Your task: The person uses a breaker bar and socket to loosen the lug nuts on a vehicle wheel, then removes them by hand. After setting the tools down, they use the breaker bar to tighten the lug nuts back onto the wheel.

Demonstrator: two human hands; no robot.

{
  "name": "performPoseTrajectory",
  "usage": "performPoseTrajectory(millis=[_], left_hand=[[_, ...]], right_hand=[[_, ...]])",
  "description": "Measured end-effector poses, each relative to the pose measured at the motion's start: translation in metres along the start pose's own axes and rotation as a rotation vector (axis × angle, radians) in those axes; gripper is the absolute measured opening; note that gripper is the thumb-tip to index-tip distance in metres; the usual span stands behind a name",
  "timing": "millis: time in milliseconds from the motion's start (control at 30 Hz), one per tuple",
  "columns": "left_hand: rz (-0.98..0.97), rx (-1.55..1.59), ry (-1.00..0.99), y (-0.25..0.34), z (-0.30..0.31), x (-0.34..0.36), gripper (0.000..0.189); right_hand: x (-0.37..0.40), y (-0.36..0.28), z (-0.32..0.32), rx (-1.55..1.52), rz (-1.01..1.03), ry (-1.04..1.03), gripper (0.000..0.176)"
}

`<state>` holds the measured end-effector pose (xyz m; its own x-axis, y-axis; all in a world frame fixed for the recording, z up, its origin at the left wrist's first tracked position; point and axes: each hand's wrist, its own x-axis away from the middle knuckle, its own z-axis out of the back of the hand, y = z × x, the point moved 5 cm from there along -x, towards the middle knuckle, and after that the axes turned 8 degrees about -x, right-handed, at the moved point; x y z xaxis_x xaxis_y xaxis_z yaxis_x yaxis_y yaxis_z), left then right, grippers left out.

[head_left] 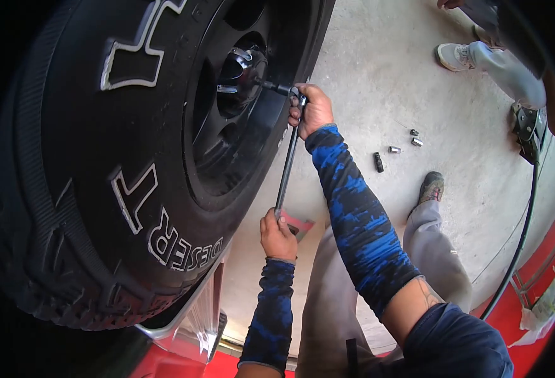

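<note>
A long breaker bar [289,165] slants beside the large black tire [95,151]. My right hand [314,108] is closed around the bar's head, where it joins a dark socket piece [276,87] that reaches into the middle of the black wheel [211,120]. Lower down, my left hand [279,235] grips the far end of the handle. At the wheel's center is a glossy dark hub part [246,72]; the socket's exact seat on the wheel is hard to make out.
Several loose sockets lie on the concrete floor, including a black one [378,162] and a chrome one [417,142]. A black hose [522,242] runs down the right side. Another person's shoe [455,57] and legs are at upper right. Red surfaces border the bottom.
</note>
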<state>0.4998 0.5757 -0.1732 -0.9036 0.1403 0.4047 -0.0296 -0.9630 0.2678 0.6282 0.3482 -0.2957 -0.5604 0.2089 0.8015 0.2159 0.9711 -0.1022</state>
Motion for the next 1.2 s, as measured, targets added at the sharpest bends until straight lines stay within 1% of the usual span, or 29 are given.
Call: performPoseTrajectory(millis=[67,133,167,233,267,333,367,400,467,500,533,567,600,633,667,700,733,767,800,833,867,933,967,1000,1033,1067,1100,1133,1200], left_hand=[[0.027,0.048,-0.019,-0.016,-0.026,-0.003,0.030],[0.058,0.094,-0.044,-0.028,-0.053,-0.004,0.030],[0.080,0.113,-0.039,-0.031,-0.066,-0.008,0.030],[0.123,0.126,-0.050,-0.037,-0.091,-0.019,0.028],[0.127,0.129,-0.048,-0.033,-0.099,-0.028,0.028],[0.144,0.134,-0.144,-0.027,-0.123,-0.045,0.026],[0.148,0.139,-0.151,-0.025,-0.136,-0.055,0.026],[0.169,0.122,-0.191,-0.024,-0.152,-0.065,0.024],[0.191,0.108,-0.239,-0.020,-0.179,-0.083,0.023],[0.182,0.130,-0.262,-0.015,-0.189,-0.094,0.023],[0.172,0.148,-0.284,-0.011,-0.198,-0.107,0.022],[0.170,0.150,-0.285,-0.007,-0.204,-0.120,0.022],[0.060,0.197,-0.284,0.004,-0.211,-0.135,0.022],[-0.051,0.247,-0.287,0.015,-0.216,-0.150,0.022],[-0.143,0.267,-0.298,0.024,-0.221,-0.164,0.023],[-0.196,0.252,-0.298,0.027,-0.220,-0.172,0.024],[-0.192,0.218,-0.296,0.026,-0.219,-0.175,0.025],[-0.160,0.192,-0.288,0.022,-0.210,-0.172,0.027],[-0.029,0.221,-0.328,0.027,-0.183,-0.162,0.028],[-0.005,0.170,-0.326,0.016,-0.173,-0.152,0.030],[0.016,0.116,-0.321,0.004,-0.158,-0.142,0.032],[-0.011,0.057,-0.289,-0.011,-0.110,-0.105,0.033],[0.036,0.113,-0.336,-0.013,-0.078,-0.083,0.032],[0.032,0.140,-0.353,-0.006,-0.042,-0.063,0.027],[0.040,0.091,-0.386,0.007,-0.004,-0.047,0.024],[0.077,0.159,-0.418,0.017,0.027,-0.032,0.021],[0.034,0.153,-0.430,0.030,0.056,-0.022,0.022],[0.032,0.169,-0.451,0.048,0.084,-0.016,0.028],[-0.158,-0.086,-0.350,0.082,0.115,-0.016,0.033]], right_hand=[[0.005,-0.005,-0.009,0.183,0.091,-0.033,0.015],[0.009,-0.004,-0.010,0.219,0.102,-0.016,0.015],[0.007,-0.003,-0.009,0.287,0.122,-0.022,0.016],[0.002,-0.003,-0.010,0.392,0.144,-0.020,0.017],[-0.002,-0.005,-0.010,0.396,0.142,-0.023,0.017],[-0.012,-0.012,-0.010,0.479,0.158,-0.116,0.017],[-0.017,-0.015,-0.008,0.526,0.134,-0.167,0.020],[-0.021,-0.014,-0.003,0.535,0.134,-0.161,0.020],[-0.021,-0.017,-0.006,0.843,0.456,-0.222,0.024],[-0.020,-0.018,-0.006,0.905,0.520,-0.214,0.026],[-0.021,-0.017,-0.006,0.907,0.522,-0.214,0.026],[-0.018,-0.020,-0.010,0.935,0.595,-0.236,0.026],[-0.016,-0.023,-0.012,0.963,0.668,-0.257,0.026],[-0.016,-0.024,-0.012,0.965,0.671,-0.255,0.026],[-0.014,-0.025,-0.014,0.955,0.733,-0.289,0.024],[-0.012,-0.027,-0.018,0.943,0.794,-0.325,0.022],[-0.012,-0.028,-0.018,0.942,0.787,-0.323,0.022],[-0.013,-0.027,-0.017,0.829,0.619,-0.320,0.022],[-0.015,-0.025,-0.016,0.714,0.455,-0.316,0.022],[-0.015,-0.023,-0.017,0.612,0.356,-0.295,0.022],[-0.010,-0.024,-0.022,0.604,0.357,-0.295,0.022],[-0.005,-0.019,-0.019,0.456,0.091,-0.139,0.023],[-0.004,-0.020,-0.022,0.448,0.093,-0.138,0.023],[-0.005,-0.016,-0.019,0.370,-0.043,-0.052,0.018],[-0.002,-0.013,-0.016,0.290,-0.179,0.033,0.014],[-0.001,-0.015,-0.019,0.286,-0.178,0.034,0.014],[-0.001,-0.013,-0.021,0.218,-0.253,0.069,0.015],[0.000,-0.010,-0.021,0.149,-0.329,0.103,0.015],[-0.003,-0.004,-0.020,0.154,-0.333,0.099,0.015]])
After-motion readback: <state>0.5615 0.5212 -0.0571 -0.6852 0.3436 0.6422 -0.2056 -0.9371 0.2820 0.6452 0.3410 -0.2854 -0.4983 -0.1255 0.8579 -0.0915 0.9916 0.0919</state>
